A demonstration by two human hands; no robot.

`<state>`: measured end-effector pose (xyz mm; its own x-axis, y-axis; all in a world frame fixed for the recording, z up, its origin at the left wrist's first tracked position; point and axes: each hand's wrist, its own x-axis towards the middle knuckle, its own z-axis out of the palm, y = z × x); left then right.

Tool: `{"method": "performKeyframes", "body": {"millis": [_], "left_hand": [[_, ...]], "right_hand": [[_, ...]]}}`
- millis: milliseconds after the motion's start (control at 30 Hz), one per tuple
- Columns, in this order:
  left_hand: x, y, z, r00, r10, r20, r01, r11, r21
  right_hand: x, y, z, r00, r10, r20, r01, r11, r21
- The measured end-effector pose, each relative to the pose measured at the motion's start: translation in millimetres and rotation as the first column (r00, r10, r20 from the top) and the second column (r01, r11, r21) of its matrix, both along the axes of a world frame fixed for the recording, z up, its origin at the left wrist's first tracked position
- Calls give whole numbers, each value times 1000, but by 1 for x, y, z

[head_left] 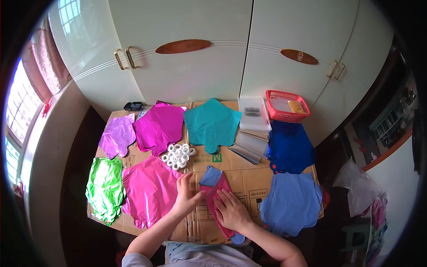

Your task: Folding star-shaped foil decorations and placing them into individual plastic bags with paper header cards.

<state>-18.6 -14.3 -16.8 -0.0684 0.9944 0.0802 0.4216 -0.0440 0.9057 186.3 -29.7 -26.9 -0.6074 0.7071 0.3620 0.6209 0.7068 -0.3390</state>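
In front of me on the cardboard lies a folded strip of flat foil balloons, deep pink [212, 205] with a light blue balloon [211, 176] showing at its far end. My right hand [232, 211] presses down on the pink foil with its fingers stretched out. Just left of the strip is my left hand [187, 196], thumb and fingers apart, with nothing in it. Beneath and beside that hand spreads a flat pink star-shaped balloon [149, 189]. A pile of small white ribbon rolls [178, 155] sits beyond it.
Flat star balloons in purple [159, 127], teal [212, 122], lilac [116, 135], green [105, 187], dark blue [291, 149] and light blue [291, 202] ring the cardboard [195, 222]. Clear plastic sleeves [254, 113] and a red basket [284, 116] lie far right. White cabinets [187, 75] stand behind.
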Motion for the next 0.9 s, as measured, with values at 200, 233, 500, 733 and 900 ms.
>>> {"method": "performKeyframes", "body": {"millis": [200,233,500,733,900], "left_hand": [[10,-6,26,608,292,739,153,869,-470],[9,-2,14,637,279,719,135,877,-460],[-3,53,13,934,-10,356,201,840,-504],[-4,81,1,979,-176,107,206,817,-538],[0,86,3,920,-323,-223,204,878,-433]], "right_hand": [[-10,10,-5,997,-83,-1,83,996,28],[-11,11,-5,996,-94,-2,94,995,28],[-25,36,-10,983,-182,-17,183,980,72],[-29,44,-17,974,-226,-27,227,970,83],[-29,44,-13,973,-229,-34,231,968,94]]}}
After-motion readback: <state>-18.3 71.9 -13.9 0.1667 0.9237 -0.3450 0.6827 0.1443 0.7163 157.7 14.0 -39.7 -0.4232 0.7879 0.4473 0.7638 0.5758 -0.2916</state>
